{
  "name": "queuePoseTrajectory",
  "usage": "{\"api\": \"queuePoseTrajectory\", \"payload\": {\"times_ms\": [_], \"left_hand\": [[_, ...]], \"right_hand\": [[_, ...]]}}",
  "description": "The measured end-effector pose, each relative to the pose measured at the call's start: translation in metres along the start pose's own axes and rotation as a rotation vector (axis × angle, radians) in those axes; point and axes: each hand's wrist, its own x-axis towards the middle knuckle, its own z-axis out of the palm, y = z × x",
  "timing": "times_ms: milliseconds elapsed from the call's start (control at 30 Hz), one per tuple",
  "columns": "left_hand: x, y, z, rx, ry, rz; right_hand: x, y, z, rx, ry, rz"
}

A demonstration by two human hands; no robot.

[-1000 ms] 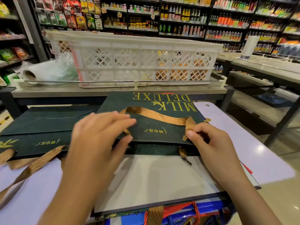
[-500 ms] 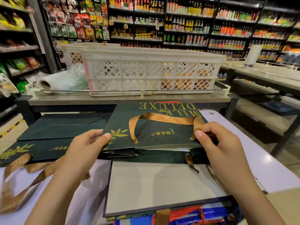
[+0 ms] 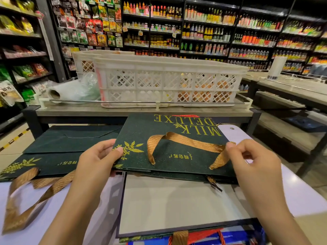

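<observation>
The left hand pinched the left edge of the green bag, thumb on top and fingers tucked beneath. The right hand pinched its right edge, just where the gold ribbon came down, fingers curled. The bag lay flat, its print upside down to the person, over a pale board on the white worktop and partly over a second bag at its left. A lift from here, I judged, might drag the layer beneath along or snag the loose ribbon end poking out at the near edge, and a hard pinch could crease the paper. Whether the right hand held ribbon or paper I could not tell. The left fingers were hidden, the stack nearest me was cut off, and the crate behind showed only orange blurs through its lattice.
</observation>
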Motion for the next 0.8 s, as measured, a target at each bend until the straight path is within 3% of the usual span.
{"api": "queuePoseTrajectory", "payload": {"times_ms": [133, 267, 433, 567, 700, 800], "left_hand": [[-0.005, 0.009, 0.002, -0.155, -0.003, -0.001], [-0.013, 0.022, 0.001, -0.337, -0.017, -0.025], [-0.024, 0.047, -0.008, -0.494, 0.012, 0.086], [-0.032, 0.075, -0.006, -0.523, -0.015, 0.281], [-0.025, 0.092, -0.009, -0.491, -0.158, 0.42], [-0.011, 0.09, -0.018, -0.252, -0.135, 0.572]], "right_hand": [[0.008, -0.016, 0.005, -0.034, -0.264, -0.032], [0.012, -0.022, 0.011, -0.217, -0.478, -0.109], [0.005, -0.037, 0.009, -0.35, -0.756, -0.161], [-0.005, -0.046, 0.031, -0.496, -0.404, -0.507], [0.002, -0.054, 0.035, -0.45, -0.132, -0.526], [0.009, -0.055, 0.029, -0.324, -0.097, -0.498]]}}
